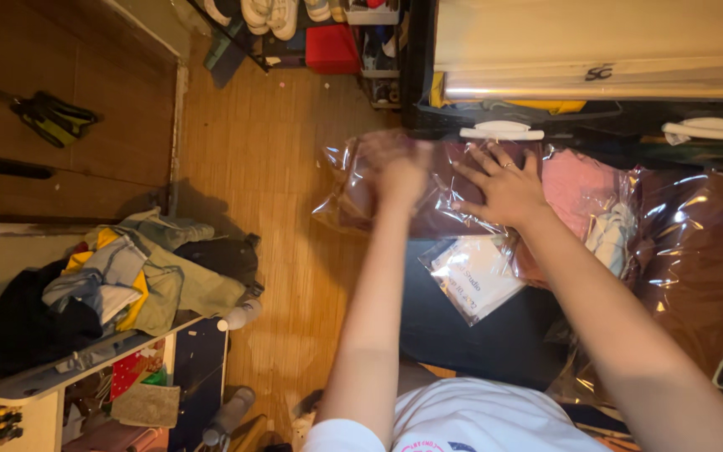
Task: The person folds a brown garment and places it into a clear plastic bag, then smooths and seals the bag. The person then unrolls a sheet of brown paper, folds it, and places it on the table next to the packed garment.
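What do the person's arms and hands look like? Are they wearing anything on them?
Both arms are bare from shoulder to wrist, with no gloves or watch. The right hand has a thin ring on one finger. The left hand is blurred, so any ring there cannot be told. At the shoulders the short sleeves of a white T-shirt begin.

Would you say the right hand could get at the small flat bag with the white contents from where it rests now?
Probably yes: the right hand lies flat on the maroon bag, and the small flat bag sits uncovered just beside its wrist.

Clear bag [428, 197] (maroon cloth inside), flat.
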